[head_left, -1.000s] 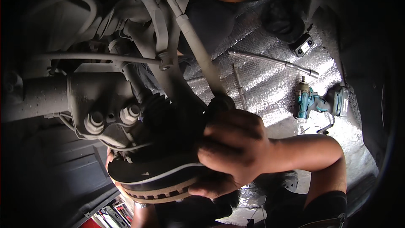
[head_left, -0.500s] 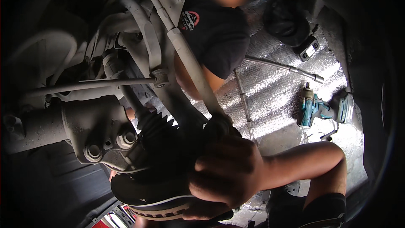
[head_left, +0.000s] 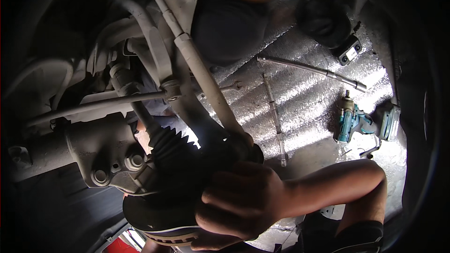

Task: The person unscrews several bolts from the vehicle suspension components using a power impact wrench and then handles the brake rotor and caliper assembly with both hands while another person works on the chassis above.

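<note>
Far left, low: a red object [head_left: 119, 247], perhaps a container; pale pieces lie at it, inside or beside, too cut off to tell. Next, my left hand [head_left: 125, 196], only a sliver showing behind the dark shield [head_left: 150, 212]; can't tell how those fingers are set. Above, the two-bolt bracket [head_left: 103, 145] and ribbed boot [head_left: 172, 149]. Brake disc [head_left: 164, 239] sits low, left of centre, under the shield. My right hand [head_left: 241, 201] grips its right side, fingers curled over the top, thumb below. My judgement: even pressure from both sides works best, thumb clear of the vent slots, no hard twist on the boot. Farther right, on silver floor sheeting [head_left: 300, 103]: thin bar [head_left: 273, 107], longer bar [head_left: 309, 69], teal impact wrench [head_left: 348, 121].
</note>
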`<act>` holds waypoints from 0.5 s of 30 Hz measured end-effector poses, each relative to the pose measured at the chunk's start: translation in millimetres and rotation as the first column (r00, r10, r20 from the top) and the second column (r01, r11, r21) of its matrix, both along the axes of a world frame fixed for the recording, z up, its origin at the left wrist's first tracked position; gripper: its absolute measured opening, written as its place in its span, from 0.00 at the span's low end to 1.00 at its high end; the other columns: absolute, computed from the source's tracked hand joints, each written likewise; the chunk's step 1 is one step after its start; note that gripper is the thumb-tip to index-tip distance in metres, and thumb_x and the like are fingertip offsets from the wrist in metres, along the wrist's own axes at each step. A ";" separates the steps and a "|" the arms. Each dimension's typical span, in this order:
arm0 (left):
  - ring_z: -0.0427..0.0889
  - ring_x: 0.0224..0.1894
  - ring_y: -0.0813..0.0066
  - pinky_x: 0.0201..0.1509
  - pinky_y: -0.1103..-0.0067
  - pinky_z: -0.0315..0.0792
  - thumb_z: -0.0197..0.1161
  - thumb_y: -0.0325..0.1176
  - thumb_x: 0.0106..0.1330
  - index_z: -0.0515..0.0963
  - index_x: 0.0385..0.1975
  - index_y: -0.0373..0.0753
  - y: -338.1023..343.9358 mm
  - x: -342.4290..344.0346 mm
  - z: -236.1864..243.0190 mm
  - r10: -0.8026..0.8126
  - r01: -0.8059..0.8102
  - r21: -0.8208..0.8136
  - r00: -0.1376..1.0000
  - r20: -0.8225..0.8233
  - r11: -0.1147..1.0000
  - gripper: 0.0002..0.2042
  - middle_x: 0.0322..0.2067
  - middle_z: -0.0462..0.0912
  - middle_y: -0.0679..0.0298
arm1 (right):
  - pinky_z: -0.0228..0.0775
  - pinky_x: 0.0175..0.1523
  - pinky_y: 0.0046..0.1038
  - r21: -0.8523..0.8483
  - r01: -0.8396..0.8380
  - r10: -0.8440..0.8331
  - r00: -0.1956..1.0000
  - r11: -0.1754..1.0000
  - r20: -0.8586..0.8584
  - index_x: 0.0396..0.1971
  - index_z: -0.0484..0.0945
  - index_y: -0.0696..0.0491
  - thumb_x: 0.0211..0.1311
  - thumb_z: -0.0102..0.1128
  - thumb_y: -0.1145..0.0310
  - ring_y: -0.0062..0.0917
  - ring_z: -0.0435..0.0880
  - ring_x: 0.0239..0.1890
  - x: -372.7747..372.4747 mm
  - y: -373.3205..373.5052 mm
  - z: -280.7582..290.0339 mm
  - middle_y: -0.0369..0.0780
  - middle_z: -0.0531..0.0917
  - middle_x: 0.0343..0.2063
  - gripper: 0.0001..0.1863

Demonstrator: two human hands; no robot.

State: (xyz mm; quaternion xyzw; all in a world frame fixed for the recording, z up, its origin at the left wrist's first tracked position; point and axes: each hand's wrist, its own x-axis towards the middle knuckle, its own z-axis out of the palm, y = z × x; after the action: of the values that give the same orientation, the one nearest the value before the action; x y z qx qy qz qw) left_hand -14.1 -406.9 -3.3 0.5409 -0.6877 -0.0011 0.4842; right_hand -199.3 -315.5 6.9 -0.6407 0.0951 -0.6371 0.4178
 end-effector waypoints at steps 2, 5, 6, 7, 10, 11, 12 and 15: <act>0.74 0.44 0.62 0.49 0.69 0.66 0.65 0.46 0.60 0.71 0.45 0.39 77.7 19.4 26.6 0.141 -0.130 0.086 0.980 -0.139 0.988 0.21 0.42 0.73 0.56 | 0.62 0.20 0.21 -0.010 -0.011 0.011 1.000 1.000 0.005 0.18 0.74 0.47 0.51 0.69 0.44 0.19 0.74 0.17 1.6 -3.0 3.3 0.30 0.71 0.18 0.22; 0.72 0.49 0.63 0.54 0.69 0.65 0.65 0.48 0.60 0.69 0.50 0.38 190.3 32.5 58.0 0.342 -0.294 0.192 0.889 -0.304 0.936 0.25 0.48 0.72 0.56 | 0.64 0.20 0.22 -0.052 -0.032 0.030 0.999 0.998 -0.030 0.15 0.73 0.47 0.51 0.69 0.43 0.21 0.75 0.17 -2.7 -2.9 3.1 0.31 0.71 0.17 0.24; 0.72 0.51 0.63 0.56 0.69 0.64 0.65 0.48 0.60 0.68 0.52 0.37 216.4 29.7 59.4 0.388 -0.341 0.193 0.865 -0.318 0.920 0.26 0.49 0.71 0.55 | 0.65 0.20 0.23 -0.080 -0.032 0.027 0.998 0.996 -0.062 0.14 0.72 0.47 0.52 0.68 0.42 0.22 0.76 0.17 -2.6 -3.1 3.1 0.31 0.71 0.16 0.25; 0.71 0.53 0.63 0.58 0.69 0.64 0.65 0.48 0.61 0.67 0.54 0.37 241.8 30.6 61.8 0.442 -0.383 0.225 0.821 -0.362 0.896 0.28 0.51 0.71 0.55 | 0.65 0.20 0.23 -0.108 -0.054 0.049 0.997 0.993 -0.052 0.14 0.72 0.47 0.52 0.68 0.42 0.22 0.76 0.17 -1.2 -3.9 2.5 0.31 0.71 0.16 0.25; 0.70 0.58 0.63 0.63 0.69 0.62 0.64 0.50 0.61 0.65 0.59 0.36 289.8 36.1 65.9 0.565 -0.467 0.319 0.681 -0.466 0.825 0.32 0.56 0.69 0.54 | 0.68 0.23 0.27 -0.180 0.182 -0.187 0.982 0.967 -0.011 0.16 0.74 0.54 0.54 0.65 0.38 0.28 0.78 0.18 4.9 -6.0 -0.7 0.39 0.76 0.19 0.31; 0.69 0.59 0.63 0.65 0.69 0.62 0.64 0.50 0.61 0.64 0.61 0.35 305.4 36.8 73.0 0.598 -0.505 0.321 0.654 -0.463 0.801 0.34 0.58 0.69 0.54 | 0.69 0.24 0.30 -0.238 -0.040 0.002 0.988 0.970 -0.157 0.20 0.75 0.58 0.55 0.62 0.35 0.32 0.79 0.21 -6.8 -12.4 0.8 0.45 0.79 0.26 0.35; 0.69 0.61 0.63 0.66 0.69 0.61 0.64 0.51 0.61 0.63 0.62 0.35 310.8 36.2 76.2 0.605 -0.511 0.324 0.641 -0.473 0.796 0.35 0.60 0.68 0.54 | 0.69 0.24 0.30 -0.265 -0.053 0.011 0.987 0.963 -0.157 0.20 0.75 0.58 0.55 0.62 0.35 0.32 0.79 0.21 -9.4 -11.1 -2.1 0.45 0.79 0.26 0.35; 0.68 0.64 0.63 0.70 0.68 0.60 0.65 0.51 0.60 0.61 0.66 0.33 306.8 33.9 84.8 0.480 -0.386 0.285 0.699 -0.530 0.877 0.38 0.63 0.67 0.53 | 0.67 0.24 0.30 -0.234 -0.090 0.059 0.989 0.968 -0.137 0.24 0.75 0.63 0.58 0.56 0.31 0.34 0.78 0.21 -11.0 -8.1 -9.8 0.47 0.78 0.27 0.40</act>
State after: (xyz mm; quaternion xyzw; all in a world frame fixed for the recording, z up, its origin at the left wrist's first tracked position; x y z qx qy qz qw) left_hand 19.8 -100.1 81.5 0.6955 -0.3547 -0.1058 0.6158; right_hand -210.3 -323.5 -2.9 -0.7294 0.0203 -0.5850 0.3541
